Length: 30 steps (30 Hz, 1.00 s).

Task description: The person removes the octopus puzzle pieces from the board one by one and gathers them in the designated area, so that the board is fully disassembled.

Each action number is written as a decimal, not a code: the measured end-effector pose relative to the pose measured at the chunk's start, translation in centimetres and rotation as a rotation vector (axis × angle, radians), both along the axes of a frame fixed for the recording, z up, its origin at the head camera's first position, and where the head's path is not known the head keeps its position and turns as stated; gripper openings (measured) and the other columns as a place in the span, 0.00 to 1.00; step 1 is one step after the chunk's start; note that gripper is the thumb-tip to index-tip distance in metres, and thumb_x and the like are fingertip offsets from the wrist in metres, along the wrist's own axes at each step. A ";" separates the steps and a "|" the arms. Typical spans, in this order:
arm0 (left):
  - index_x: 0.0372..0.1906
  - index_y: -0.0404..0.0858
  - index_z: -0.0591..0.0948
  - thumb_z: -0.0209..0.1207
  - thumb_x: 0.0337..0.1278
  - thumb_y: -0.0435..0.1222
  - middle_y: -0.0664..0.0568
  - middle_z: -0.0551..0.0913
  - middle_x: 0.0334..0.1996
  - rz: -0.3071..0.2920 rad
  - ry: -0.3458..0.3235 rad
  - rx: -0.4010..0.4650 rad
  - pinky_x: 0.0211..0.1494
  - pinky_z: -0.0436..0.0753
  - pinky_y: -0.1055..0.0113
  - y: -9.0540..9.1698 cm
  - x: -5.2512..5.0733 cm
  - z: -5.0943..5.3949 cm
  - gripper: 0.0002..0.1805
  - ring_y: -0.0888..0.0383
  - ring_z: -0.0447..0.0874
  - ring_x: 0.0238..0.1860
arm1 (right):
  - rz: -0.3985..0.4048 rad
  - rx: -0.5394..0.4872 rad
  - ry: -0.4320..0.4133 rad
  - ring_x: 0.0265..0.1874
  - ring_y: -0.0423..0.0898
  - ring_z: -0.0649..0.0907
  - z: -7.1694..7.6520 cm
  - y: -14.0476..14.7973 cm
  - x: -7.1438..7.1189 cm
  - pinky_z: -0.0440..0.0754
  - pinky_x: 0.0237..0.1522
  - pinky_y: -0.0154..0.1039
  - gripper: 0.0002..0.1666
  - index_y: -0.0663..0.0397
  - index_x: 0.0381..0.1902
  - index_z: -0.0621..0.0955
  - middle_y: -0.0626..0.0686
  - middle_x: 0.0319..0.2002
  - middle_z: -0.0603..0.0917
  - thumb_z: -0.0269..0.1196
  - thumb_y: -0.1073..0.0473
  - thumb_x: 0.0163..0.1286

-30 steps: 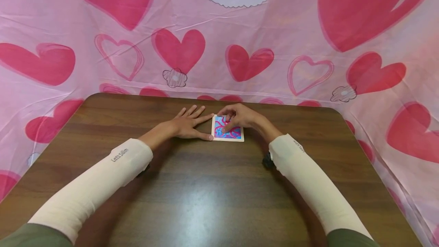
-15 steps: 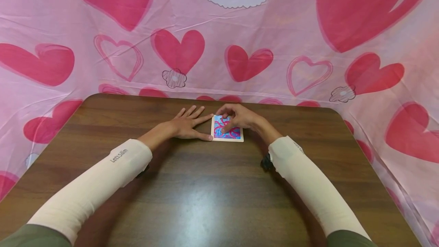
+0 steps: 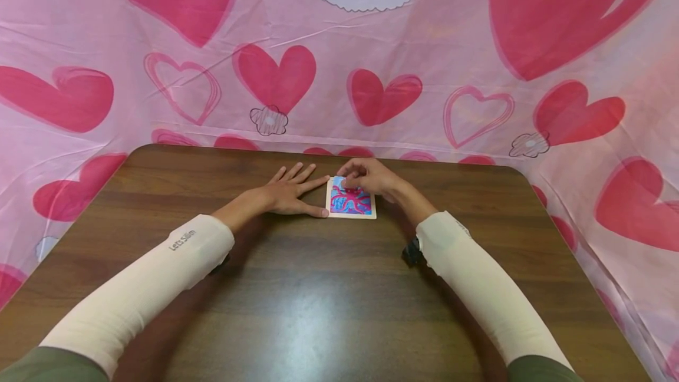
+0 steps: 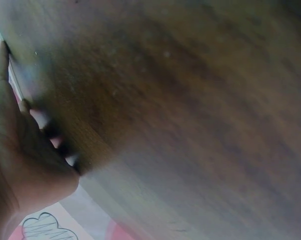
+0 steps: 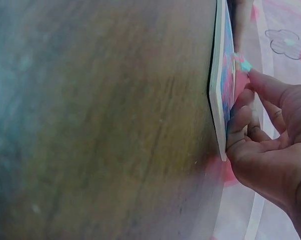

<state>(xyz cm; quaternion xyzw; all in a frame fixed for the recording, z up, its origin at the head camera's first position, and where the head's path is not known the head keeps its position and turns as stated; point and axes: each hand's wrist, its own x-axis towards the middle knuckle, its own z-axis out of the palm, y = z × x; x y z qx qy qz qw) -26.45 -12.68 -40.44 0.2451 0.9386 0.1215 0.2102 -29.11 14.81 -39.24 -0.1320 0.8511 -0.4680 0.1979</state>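
Note:
A small square jigsaw puzzle (image 3: 351, 205), a pink octopus-like figure on blue inside a pale frame, lies flat on the brown wooden table. My left hand (image 3: 289, 194) is spread on the table, its thumb and index fingertips touching the frame's left edge. Over the puzzle's far side, my right hand (image 3: 373, 177) pinches a pink and turquoise puzzle piece (image 5: 243, 64) between thumb and finger. The right wrist view shows this piece tilted up from the board (image 5: 218, 92), with the other fingers curled beside the edge. In the left wrist view, my left hand (image 4: 20, 150) partly hides the frame.
The wooden table (image 3: 297, 287) has rounded far corners. Behind and beside it hangs a pink cloth (image 3: 329, 34) printed with hearts. Pale sleeves (image 3: 154, 276) cover both forearms, and a dark device (image 3: 412, 252) sits under the right wrist.
My right thumb has moved from the middle of the picture toward its far left part, and a piece there now tilts up. The left hand stays in place.

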 end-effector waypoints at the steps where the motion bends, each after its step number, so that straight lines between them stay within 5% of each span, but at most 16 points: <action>1: 0.93 0.71 0.45 0.54 0.64 0.84 0.55 0.30 0.96 0.000 -0.001 -0.001 0.94 0.23 0.36 0.0 0.0 0.0 0.60 0.45 0.18 0.95 | -0.005 -0.001 0.001 0.43 0.47 0.82 0.0 0.0 0.0 0.82 0.41 0.37 0.17 0.53 0.64 0.88 0.50 0.43 0.85 0.72 0.60 0.81; 11: 0.93 0.70 0.44 0.54 0.65 0.83 0.55 0.30 0.96 0.005 -0.003 -0.011 0.95 0.24 0.37 0.1 0.2 0.2 0.59 0.45 0.18 0.95 | -0.080 -0.079 -0.025 0.39 0.45 0.88 -0.4 0.7 0.2 0.87 0.43 0.35 0.17 0.59 0.60 0.89 0.50 0.41 0.91 0.74 0.60 0.78; 30: 0.94 0.69 0.46 0.55 0.66 0.82 0.53 0.32 0.96 0.005 0.014 0.001 0.95 0.24 0.37 0.2 0.4 0.2 0.59 0.44 0.20 0.96 | -0.122 -0.195 -0.066 0.38 0.44 0.91 1.0 3.9 1.9 0.95 0.45 0.38 0.20 0.73 0.63 0.84 0.53 0.44 0.92 0.71 0.66 0.80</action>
